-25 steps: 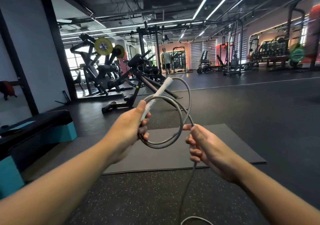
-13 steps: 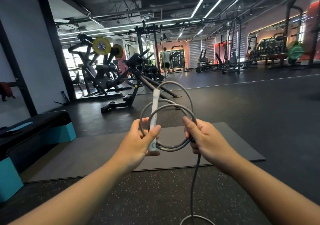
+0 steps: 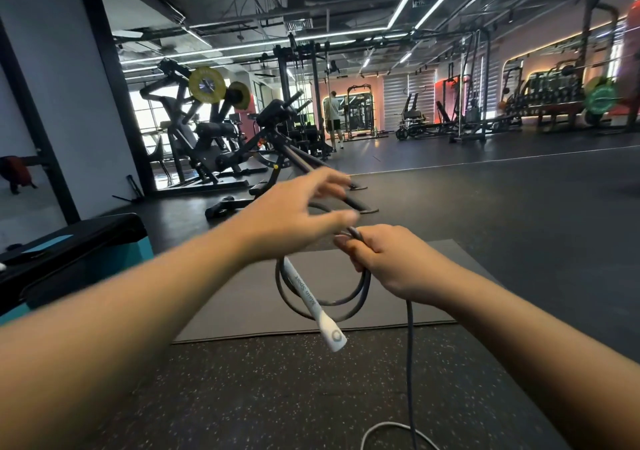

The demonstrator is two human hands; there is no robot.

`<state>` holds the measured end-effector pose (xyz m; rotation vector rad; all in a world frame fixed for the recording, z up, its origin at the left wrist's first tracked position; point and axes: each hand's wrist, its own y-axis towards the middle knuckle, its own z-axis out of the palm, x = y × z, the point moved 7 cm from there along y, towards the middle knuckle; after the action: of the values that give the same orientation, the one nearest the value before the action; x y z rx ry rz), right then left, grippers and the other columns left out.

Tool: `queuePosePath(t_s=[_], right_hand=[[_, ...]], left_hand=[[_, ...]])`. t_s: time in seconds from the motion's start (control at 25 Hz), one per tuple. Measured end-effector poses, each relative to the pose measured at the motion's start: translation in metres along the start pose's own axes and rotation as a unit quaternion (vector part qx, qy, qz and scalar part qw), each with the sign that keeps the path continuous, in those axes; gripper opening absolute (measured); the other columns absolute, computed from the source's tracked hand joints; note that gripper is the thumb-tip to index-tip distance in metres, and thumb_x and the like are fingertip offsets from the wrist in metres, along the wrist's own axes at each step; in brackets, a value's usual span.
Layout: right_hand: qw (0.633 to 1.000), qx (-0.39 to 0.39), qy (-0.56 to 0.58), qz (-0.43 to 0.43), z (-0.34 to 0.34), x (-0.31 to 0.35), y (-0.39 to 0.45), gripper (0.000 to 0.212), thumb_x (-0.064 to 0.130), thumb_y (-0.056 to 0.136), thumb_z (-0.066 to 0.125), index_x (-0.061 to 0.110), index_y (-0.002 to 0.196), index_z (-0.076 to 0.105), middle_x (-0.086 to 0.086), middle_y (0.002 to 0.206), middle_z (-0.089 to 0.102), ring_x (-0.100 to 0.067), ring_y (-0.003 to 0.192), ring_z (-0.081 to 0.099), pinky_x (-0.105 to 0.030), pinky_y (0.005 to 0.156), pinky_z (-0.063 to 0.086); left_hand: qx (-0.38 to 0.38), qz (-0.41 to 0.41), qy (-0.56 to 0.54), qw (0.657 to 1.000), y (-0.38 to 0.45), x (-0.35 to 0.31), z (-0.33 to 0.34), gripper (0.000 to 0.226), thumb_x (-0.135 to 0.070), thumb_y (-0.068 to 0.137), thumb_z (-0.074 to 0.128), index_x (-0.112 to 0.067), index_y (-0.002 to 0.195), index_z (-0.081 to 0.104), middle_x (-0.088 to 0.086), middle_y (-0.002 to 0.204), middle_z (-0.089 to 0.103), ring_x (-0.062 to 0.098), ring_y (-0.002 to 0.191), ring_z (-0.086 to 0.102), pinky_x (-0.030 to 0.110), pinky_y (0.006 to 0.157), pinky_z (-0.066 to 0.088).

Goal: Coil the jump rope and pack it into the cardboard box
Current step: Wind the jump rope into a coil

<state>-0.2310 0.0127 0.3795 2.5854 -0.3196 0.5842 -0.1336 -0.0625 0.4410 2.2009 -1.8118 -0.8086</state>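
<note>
Mid-coil, by the look of it, and only part done. Right hand (image 3: 391, 262) curled tight round the rope (image 3: 360, 294) where the turns gather, with two or three dark loops hanging below the fist and the white handle (image 3: 315, 306) dangling through them, free end tilted down toward the near side. Left hand (image 3: 294, 217) blurred above and just left of the right fist, fingers loosely spread; thumb and fingertips near a strand, but cannot tell whether anything is actually pinched. Loose tail (image 3: 410, 363) dropping straight from the right fist to the speckled floor (image 3: 277, 397), curling pale at the near edge. Grey mat (image 3: 242, 300) lying flat beyond; bench (image 3: 69, 252) at near left; person (image 3: 333, 117) standing far off among the machines. No box in view. Main risk, as a guess: whole coil resting on one grip, so any slackening there could spill the loops and undo the work. Handle hanging unheld, likely to swing and drag a turn out or snag the next one. Tail trailing on rough floor, apt to catch, twist or kink while being drawn up, giving uneven loops too wide for a box.
</note>
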Motion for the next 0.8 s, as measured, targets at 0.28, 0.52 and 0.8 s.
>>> queuePosePath(t_s=[0.28, 0.52, 0.8], right_hand=[[0.999, 0.006, 0.019, -0.038, -0.01, 0.004, -0.003, 0.029, 0.044, 0.103, 0.049, 0.033, 0.081, 0.064, 0.011, 0.069, 0.062, 0.002, 0.068, 0.057, -0.013, 0.061, 0.039], [0.985, 0.0, 0.17, -0.035, -0.021, -0.011, -0.017, 0.042, 0.052, 0.089, 0.068, 0.011, 0.082, 0.074, 0.008, 0.055, 0.057, -0.004, 0.05, 0.052, -0.035, 0.052, 0.054], [0.941, 0.063, 0.329, 0.051, -0.009, -0.058, -0.039, 0.048, 0.056, 0.094, 0.057, 0.011, 0.081, 0.068, -0.004, 0.065, 0.049, -0.026, 0.069, 0.057, -0.055, 0.086, 0.057]], left_hand=[[0.197, 0.008, 0.078, 0.977, 0.021, 0.002, 0.029, 0.066, -0.065, 0.1, 0.03, -0.023, 0.091, 0.08, 0.005, 0.088, 0.076, 0.017, 0.073, 0.067, 0.037, 0.078, 0.054], [0.157, 0.03, 0.059, 0.985, 0.015, 0.0, 0.026, 0.068, -0.066, 0.094, 0.035, -0.007, 0.074, 0.062, 0.007, 0.065, 0.051, 0.013, 0.059, 0.045, 0.035, 0.064, 0.04], [0.096, -0.044, -0.088, 0.99, 0.011, 0.01, 0.004, 0.054, -0.06, 0.097, 0.044, -0.018, 0.065, 0.047, -0.011, 0.053, 0.038, 0.012, 0.048, 0.031, 0.021, 0.046, 0.029]])
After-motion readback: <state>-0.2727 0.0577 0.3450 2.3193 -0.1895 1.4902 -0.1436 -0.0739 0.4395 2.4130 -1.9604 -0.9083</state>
